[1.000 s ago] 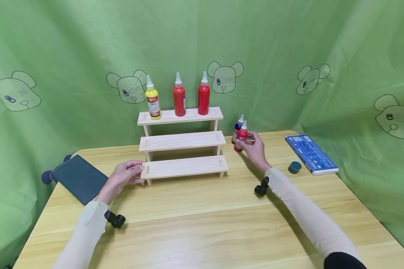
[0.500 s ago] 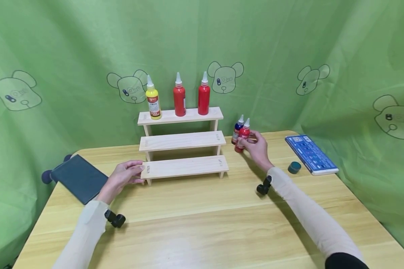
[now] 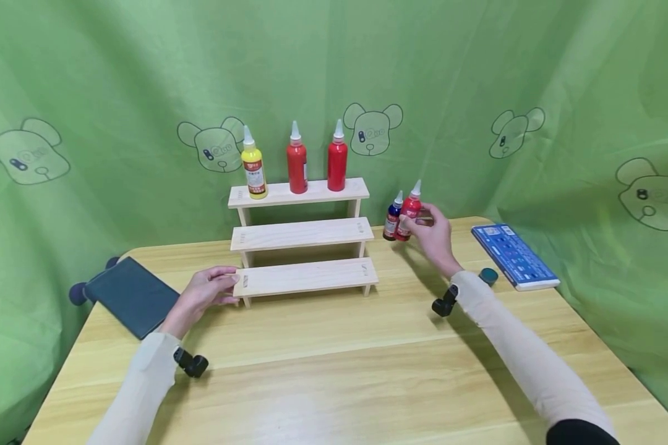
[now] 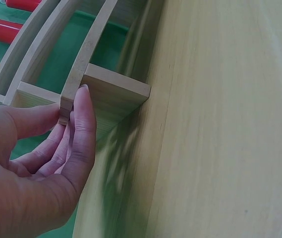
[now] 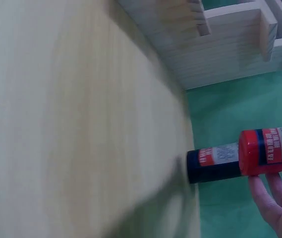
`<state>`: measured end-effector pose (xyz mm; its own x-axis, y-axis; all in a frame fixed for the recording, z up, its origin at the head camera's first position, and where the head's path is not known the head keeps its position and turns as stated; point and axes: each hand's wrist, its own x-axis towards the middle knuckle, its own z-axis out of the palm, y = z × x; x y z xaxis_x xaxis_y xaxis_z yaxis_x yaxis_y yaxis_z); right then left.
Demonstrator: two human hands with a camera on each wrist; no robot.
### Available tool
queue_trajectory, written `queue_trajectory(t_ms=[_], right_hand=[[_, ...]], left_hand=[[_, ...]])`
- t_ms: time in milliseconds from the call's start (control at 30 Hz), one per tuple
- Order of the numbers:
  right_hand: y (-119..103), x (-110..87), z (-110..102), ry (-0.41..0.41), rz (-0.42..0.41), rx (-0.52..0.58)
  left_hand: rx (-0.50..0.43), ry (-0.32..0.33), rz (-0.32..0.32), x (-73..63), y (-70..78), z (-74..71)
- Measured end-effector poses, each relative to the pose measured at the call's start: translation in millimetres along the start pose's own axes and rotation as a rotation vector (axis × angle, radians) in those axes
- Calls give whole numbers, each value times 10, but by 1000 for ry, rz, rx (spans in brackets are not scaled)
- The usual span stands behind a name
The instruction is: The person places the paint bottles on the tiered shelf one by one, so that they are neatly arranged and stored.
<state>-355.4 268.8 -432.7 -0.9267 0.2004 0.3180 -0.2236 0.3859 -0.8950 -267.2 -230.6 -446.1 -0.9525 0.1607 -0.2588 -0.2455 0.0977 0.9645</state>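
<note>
My right hand (image 3: pixel 435 238) grips a red paint bottle (image 3: pixel 411 210) with a white pointed cap, lifted off the table and slightly tilted. Just behind it stands a dark blue bottle (image 3: pixel 391 222), partly covered by the red one in the right wrist view. With thumb and fingers, my left hand (image 3: pixel 205 290) pinches the left end of the lowest step of a three-tier wooden rack (image 3: pixel 306 277). On the rack's top step a yellow bottle (image 3: pixel 254 173) and two red bottles, one in the middle (image 3: pixel 297 167) and one at right (image 3: pixel 336 164), stand upright.
A dark flat case (image 3: pixel 132 296) lies at the table's left edge. To the right are a blue-and-white box (image 3: pixel 514 256) and a small teal round jar (image 3: pixel 488 276), partly behind the right sleeve. A green curtain (image 3: pixel 423 74) hangs close behind the table.
My right hand has raised the red bottle from the table and moved it slightly right. My left hand stays on the rack's end.
</note>
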Motion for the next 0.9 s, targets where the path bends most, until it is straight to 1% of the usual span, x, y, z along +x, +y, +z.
queue_trajectory(t_ms=[100,200,367,500,733,900], right_hand=[[-67,14,-3,5,-62,-17],[-144,26,14,11,-103,-34],[-282,45,67,13,-122,-37],[-387,44,115,-1,-138,-7],[-585,-24,240,-24,-193,41],[-699,-84,373,-61,-240,66]], left_hand=[[-1,3,-1,0,-6,9],[3,6,1,-5,-5,15],[3,7,4,-12,0,11],[4,8,4,-15,4,8],[11,14,-4,-11,8,13],[9,15,-7,-4,17,14]])
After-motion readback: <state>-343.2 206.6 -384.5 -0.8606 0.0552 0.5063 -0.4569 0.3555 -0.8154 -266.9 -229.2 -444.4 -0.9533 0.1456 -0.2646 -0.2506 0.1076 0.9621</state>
